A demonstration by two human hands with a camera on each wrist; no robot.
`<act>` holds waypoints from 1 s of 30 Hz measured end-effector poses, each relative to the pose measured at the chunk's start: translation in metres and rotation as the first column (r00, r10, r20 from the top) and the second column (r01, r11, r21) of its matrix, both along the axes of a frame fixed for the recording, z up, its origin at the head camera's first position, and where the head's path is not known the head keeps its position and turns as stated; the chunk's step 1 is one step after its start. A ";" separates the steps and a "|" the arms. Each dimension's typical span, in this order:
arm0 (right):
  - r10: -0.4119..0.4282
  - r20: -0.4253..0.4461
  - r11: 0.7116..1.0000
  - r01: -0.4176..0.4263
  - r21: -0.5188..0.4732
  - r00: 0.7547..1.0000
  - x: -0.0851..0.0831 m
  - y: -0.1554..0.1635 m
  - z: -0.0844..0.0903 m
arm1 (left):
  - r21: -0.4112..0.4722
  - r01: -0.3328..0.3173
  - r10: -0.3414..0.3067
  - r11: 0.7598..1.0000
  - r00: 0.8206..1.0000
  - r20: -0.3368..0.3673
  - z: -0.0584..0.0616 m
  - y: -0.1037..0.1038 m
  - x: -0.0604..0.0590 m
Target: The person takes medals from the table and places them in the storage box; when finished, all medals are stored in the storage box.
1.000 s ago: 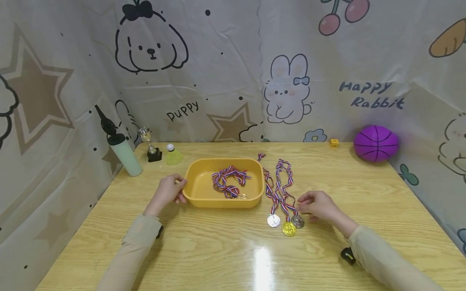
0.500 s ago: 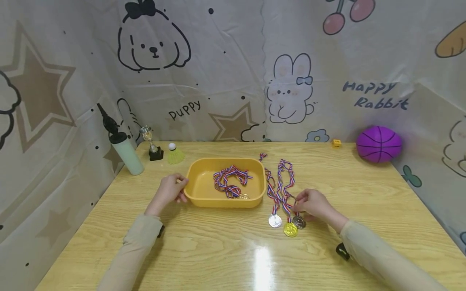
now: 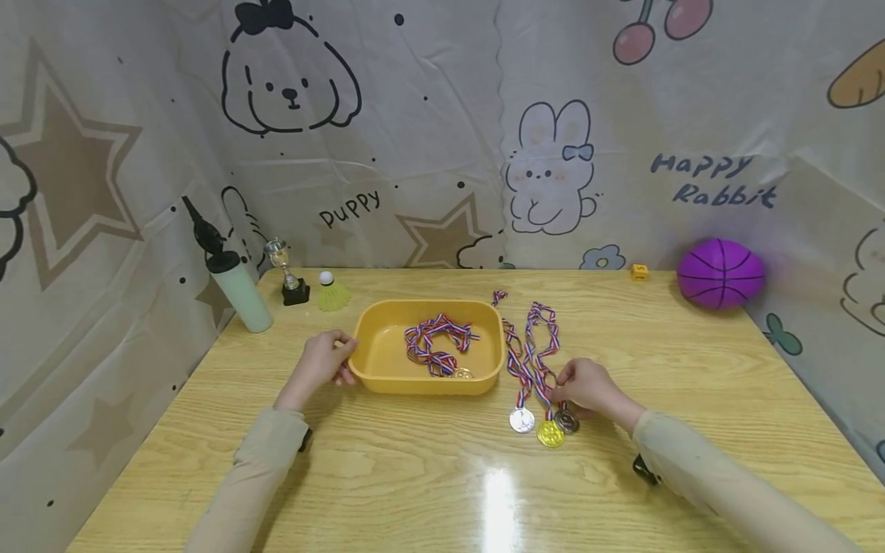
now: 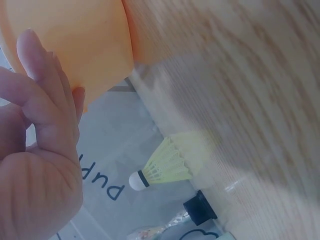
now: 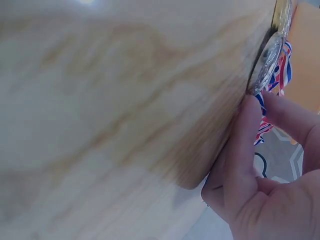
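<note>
A yellow plastic tub (image 3: 429,386) stands mid-table, holding a gold-coloured medal (image 3: 462,373) with a striped ribbon (image 3: 432,357). My left hand (image 3: 323,359) grips the tub's left end by the rim. Right of the tub lie a silver medal (image 3: 522,419), a gold medal (image 3: 550,434) and a dark grey medal (image 3: 567,420), their red, white and blue ribbons stretched toward the back. With thumb and fingertip, my right hand (image 3: 593,386) pinches a ribbon just above the dark grey medal; the right wrist view shows the pinched ribbon (image 5: 260,102) close to the medal's edge.
At the back left stand a pale green pump bottle (image 3: 240,294), a small trophy cup (image 3: 286,273) and a yellow shuttlecock (image 3: 333,294). A purple ball (image 3: 720,274) and a small yellow cube (image 3: 639,273) sit at the back right. A printed curtain (image 3: 429,169) hangs behind the table.
My right hand has moved left onto the ribbon by the dark grey medal, its fingertips closing on it. The left hand and the tub keep their places.
</note>
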State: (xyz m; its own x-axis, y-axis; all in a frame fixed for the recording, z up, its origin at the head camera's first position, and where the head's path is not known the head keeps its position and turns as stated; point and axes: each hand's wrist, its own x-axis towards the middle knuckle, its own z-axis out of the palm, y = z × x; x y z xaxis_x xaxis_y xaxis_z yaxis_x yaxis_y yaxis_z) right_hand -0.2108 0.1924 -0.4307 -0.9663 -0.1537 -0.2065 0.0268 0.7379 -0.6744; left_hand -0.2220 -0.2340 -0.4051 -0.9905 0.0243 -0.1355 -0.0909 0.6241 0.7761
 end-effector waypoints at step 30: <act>0.018 0.111 0.955 0.015 -0.295 0.994 0.009 0.021 0.003 | 0.002 0.009 -0.009 1.000 1.000 -0.002 0.002 -0.001 0.000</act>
State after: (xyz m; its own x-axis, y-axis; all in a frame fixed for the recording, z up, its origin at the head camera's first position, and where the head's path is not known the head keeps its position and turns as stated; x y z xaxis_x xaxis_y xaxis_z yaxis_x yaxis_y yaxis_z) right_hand -0.2017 0.2137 -0.4275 -0.9394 -0.2254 -0.2581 0.1132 0.5068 -0.8546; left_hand -0.2222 -0.2346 -0.4035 -0.9905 0.0338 -0.1330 -0.0831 0.6234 0.7775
